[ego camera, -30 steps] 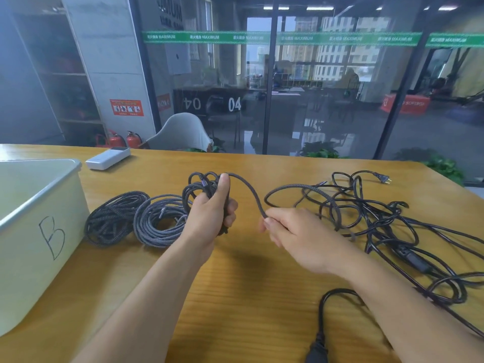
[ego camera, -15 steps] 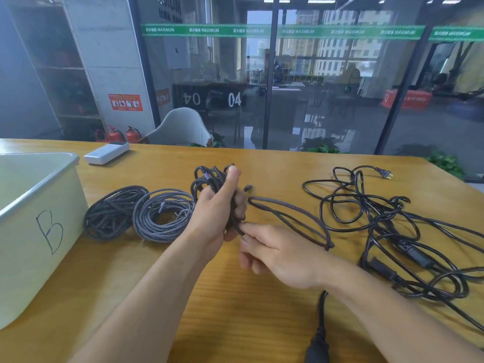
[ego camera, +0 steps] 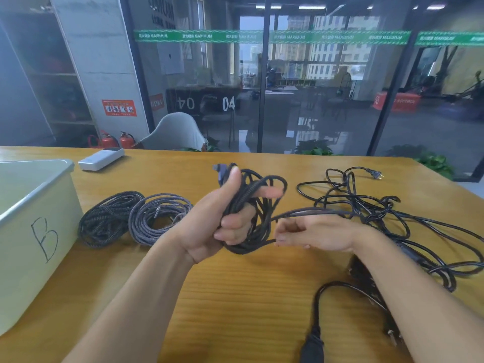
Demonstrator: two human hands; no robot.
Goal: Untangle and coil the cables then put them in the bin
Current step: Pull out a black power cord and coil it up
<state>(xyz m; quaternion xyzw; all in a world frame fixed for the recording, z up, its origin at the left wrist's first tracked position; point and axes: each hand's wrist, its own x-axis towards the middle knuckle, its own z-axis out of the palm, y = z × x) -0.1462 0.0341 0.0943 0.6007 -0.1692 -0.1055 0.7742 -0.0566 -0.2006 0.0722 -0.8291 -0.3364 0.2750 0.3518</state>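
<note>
left hand [ego camera: 209,226]: wrapped around a part-wound braided cable [ego camera: 251,205], raised over the tabletop [ego camera: 235,297]
right hand [ego camera: 314,234]: pinching that cable's free run
finished coils [ego camera: 136,218]: two, left, near the bin [ego camera: 39,226]
tangled cables [ego camera: 379,213]: right

We see an evenly lit interior scene; daylight enters through the far glass wall [ego camera: 314,87], supplemented by ceiling strip lights [ego camera: 311,7] at the top. The wooden counter [ego camera: 235,297] is bright, with a soft sheen along its far left edge and only faint, diffuse shadows beneath the forearms. We note reflections on the glass that haze the rooms beyond. Wide-angle distortion bends the pillar [ego camera: 99,61] and frames toward the edges. Motion blur softens the left hand [ego camera: 222,218] and its extended fingers [ego camera: 269,192].
</note>
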